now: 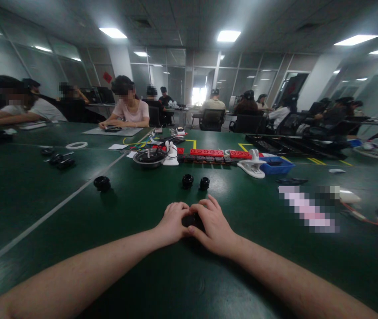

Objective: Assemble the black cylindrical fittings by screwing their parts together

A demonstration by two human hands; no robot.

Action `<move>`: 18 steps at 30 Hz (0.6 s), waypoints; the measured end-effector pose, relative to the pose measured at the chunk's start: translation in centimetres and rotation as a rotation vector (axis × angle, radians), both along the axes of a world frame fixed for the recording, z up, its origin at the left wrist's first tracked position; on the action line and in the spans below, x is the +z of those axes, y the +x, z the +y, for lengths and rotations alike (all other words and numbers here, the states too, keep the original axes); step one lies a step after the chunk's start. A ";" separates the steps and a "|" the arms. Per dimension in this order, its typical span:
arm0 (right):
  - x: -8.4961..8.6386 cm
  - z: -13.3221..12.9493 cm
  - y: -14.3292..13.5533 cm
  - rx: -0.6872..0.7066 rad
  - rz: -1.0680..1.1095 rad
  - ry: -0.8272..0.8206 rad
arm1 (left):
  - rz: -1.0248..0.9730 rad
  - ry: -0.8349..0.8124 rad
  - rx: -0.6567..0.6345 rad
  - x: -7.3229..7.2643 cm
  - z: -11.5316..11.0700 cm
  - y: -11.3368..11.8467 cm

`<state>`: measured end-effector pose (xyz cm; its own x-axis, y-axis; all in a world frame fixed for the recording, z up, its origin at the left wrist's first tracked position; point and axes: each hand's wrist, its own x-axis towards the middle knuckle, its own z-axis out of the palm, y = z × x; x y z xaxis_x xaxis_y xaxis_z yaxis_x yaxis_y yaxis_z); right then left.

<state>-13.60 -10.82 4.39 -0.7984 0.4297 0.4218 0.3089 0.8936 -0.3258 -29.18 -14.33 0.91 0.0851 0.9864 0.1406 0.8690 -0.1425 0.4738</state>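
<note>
A small black piece (189, 220) is between the two hands, low at the green surface (135, 283). The fingers of the left hand (172, 223) and of the right hand (213, 226) are closed around it from both sides. They cover it mostly, so its exact shape I cannot tell. Beyond the hands, one round black part (187, 180) stands near another round black part (204, 184).

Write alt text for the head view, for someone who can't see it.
Bare left hand and right hand grasp a black object, mostly hidden, over a dark green tabletop. Beyond them stand two small black round parts, a third farther left; behind are red rectangular strips and a blue plastic tray.
</note>
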 end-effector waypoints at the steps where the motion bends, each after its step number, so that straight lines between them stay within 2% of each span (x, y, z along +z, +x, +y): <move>1: 0.0 0.0 0.0 0.016 -0.002 -0.003 | -0.002 0.000 0.010 -0.1 0.0 0.0; 5: 0.1 -0.2 0.0 0.064 -0.018 -0.009 | -0.024 0.001 0.044 -0.3 0.2 0.0; 18: -0.1 -0.8 1.0 0.138 0.014 -0.026 | -0.029 0.066 0.016 -0.7 0.1 0.0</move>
